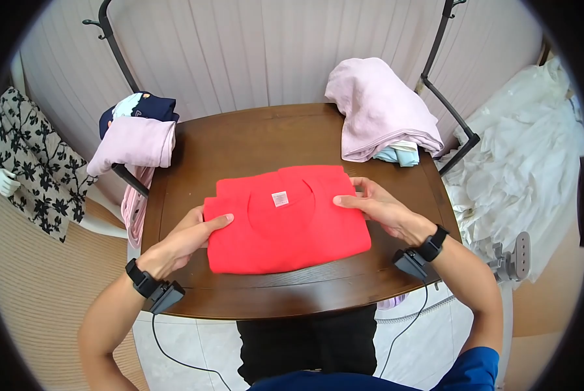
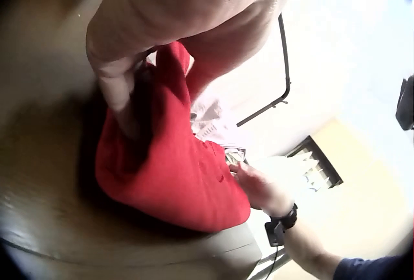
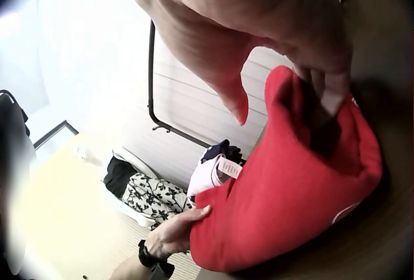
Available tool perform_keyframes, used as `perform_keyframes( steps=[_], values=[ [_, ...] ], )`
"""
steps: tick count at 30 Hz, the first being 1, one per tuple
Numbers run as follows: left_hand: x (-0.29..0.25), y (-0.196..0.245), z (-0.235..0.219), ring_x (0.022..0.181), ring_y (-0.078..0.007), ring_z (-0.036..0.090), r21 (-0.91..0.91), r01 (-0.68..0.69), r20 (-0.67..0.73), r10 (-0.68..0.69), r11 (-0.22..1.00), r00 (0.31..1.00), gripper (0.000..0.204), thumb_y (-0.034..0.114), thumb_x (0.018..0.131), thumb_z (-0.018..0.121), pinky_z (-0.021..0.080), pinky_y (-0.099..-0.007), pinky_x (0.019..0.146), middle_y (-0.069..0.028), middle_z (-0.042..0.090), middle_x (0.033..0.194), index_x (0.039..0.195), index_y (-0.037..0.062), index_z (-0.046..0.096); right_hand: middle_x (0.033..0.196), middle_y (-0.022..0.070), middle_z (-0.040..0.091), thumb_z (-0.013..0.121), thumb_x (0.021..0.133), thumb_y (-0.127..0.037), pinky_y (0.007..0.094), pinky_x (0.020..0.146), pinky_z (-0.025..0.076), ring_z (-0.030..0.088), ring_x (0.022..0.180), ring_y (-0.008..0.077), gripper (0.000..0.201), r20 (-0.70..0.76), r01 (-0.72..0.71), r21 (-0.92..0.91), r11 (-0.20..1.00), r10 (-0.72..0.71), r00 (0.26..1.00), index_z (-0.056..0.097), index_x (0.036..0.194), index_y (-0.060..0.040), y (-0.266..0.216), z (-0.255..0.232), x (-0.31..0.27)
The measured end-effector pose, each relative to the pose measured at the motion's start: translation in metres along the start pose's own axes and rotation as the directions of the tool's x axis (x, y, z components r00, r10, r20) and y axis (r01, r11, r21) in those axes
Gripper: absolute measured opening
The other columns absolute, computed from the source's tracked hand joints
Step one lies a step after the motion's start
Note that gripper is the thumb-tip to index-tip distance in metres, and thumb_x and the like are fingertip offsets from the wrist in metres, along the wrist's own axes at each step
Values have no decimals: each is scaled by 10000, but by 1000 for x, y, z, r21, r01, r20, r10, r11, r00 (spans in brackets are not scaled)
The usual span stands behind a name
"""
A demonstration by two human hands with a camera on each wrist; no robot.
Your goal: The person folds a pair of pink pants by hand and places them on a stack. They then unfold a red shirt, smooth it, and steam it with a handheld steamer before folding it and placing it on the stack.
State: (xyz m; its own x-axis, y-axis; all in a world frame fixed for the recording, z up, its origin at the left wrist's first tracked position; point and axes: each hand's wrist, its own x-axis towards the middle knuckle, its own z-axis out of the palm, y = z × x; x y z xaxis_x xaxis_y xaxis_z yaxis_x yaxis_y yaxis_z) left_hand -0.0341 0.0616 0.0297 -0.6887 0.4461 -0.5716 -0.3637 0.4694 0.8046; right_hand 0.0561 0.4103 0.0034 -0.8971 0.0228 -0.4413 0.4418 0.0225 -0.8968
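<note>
A folded red shirt (image 1: 285,244) lies over the near half of the table in the head view, its round neckline and white label (image 1: 279,199) facing up. My left hand (image 1: 186,238) holds its left edge, thumb on top and fingers tucked underneath. At the opposite edge, my right hand (image 1: 388,212) has its thumb over the top and its fingers beneath the fabric. Both wrist views show fingers reaching under the red cloth (image 2: 174,170), whose side edges curve upward. The folded layers (image 3: 323,163) open toward the right hand's fingers.
The brown wooden table (image 1: 253,143) has a heap of pink cloth (image 1: 383,104) over light blue fabric (image 1: 403,154) at its back right. Folded pink cloth (image 1: 138,140) and a navy garment (image 1: 155,105) sit at the back left. Black rack posts (image 1: 119,58) rise behind; a white gown (image 1: 513,163) stands right.
</note>
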Motion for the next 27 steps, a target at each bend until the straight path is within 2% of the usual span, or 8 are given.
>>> perform_keyframes(
  steps=[4, 6, 9, 13, 15, 22, 25, 27],
  values=[
    [2, -4, -7, 1234, -170, 601, -44, -64, 78, 67, 997, 995, 507, 280, 1013, 635, 468, -375, 1064, -101, 621, 1351, 1425, 20, 498, 1148, 157, 704, 810, 858, -142, 322, 983, 524, 675, 1083, 184, 691, 11, 30, 2, 1000, -30, 1000, 400, 1382, 43, -4, 2, 5],
    [2, -5, -13, 1266, -158, 567, 26, -219, 203, 210, 975, 956, 545, 273, 990, 667, 442, -363, 1087, -101, 593, 1379, 1428, 3, 486, 1052, 136, 734, 801, 836, -54, 307, 933, 553, 704, 999, 173, 651, 8, 132, 13, 991, -132, 991, 428, 1360, 49, -11, 2, 0],
    [-2, 1, -12, 1273, -141, 548, -12, -218, 252, 214, 976, 944, 545, 256, 973, 685, 449, -337, 1070, -68, 575, 1388, 1425, 43, 467, 1065, 123, 720, 797, 836, -62, 311, 955, 539, 685, 1032, 166, 650, -17, 171, 13, 985, -171, 985, 433, 1365, 40, -8, 2, 0],
    [25, -2, -8, 1211, -180, 578, -266, -84, 80, 109, 960, 991, 470, 286, 967, 702, 448, -335, 1063, -119, 618, 1242, 1279, 15, 478, 1041, 101, 701, 774, 873, -97, 312, 943, 522, 658, 1019, 149, 559, -94, 155, -24, 988, -156, 983, 486, 1343, -5, -10, 7, 9],
    [46, -15, -16, 1168, -183, 597, -10, -168, -19, 168, 986, 986, 435, 305, 972, 702, 469, -331, 1028, -137, 615, 1181, 1194, 46, 432, 1025, 90, 683, 742, 917, -151, 321, 920, 506, 633, 1001, 154, 459, 18, 156, -275, 949, -157, 987, 533, 1314, -55, -16, 5, 13],
    [26, -7, -14, 1085, -129, 589, 177, -289, -45, 301, 941, 953, 368, 176, 944, 740, 492, -327, 987, -131, 592, 1171, 1129, 64, 442, 980, 42, 650, 716, 953, -181, 277, 775, 491, 561, 845, 110, 337, 55, 261, -457, 850, -266, 962, 555, 1216, -45, -13, -3, 20],
    [22, -14, -21, 1026, -153, 601, 196, -331, -56, 348, 923, 936, 452, 165, 887, 795, 513, -305, 892, -124, 596, 1151, 1141, 45, 442, 1002, 119, 657, 749, 908, -178, 341, 851, 507, 621, 918, 203, 334, 17, 213, -610, 764, -255, 967, 596, 1161, -22, -18, -4, 17],
    [22, -20, -28, 909, -148, 612, 451, -407, -9, 460, 794, 888, 432, 144, 860, 807, 509, -300, 779, -76, 631, 1066, 1139, 37, 494, 1077, 141, 636, 765, 875, -133, 360, 872, 507, 633, 967, 256, 273, 63, 360, -705, 611, -452, 890, 602, 1071, -35, -7, -11, 18]
  ],
)
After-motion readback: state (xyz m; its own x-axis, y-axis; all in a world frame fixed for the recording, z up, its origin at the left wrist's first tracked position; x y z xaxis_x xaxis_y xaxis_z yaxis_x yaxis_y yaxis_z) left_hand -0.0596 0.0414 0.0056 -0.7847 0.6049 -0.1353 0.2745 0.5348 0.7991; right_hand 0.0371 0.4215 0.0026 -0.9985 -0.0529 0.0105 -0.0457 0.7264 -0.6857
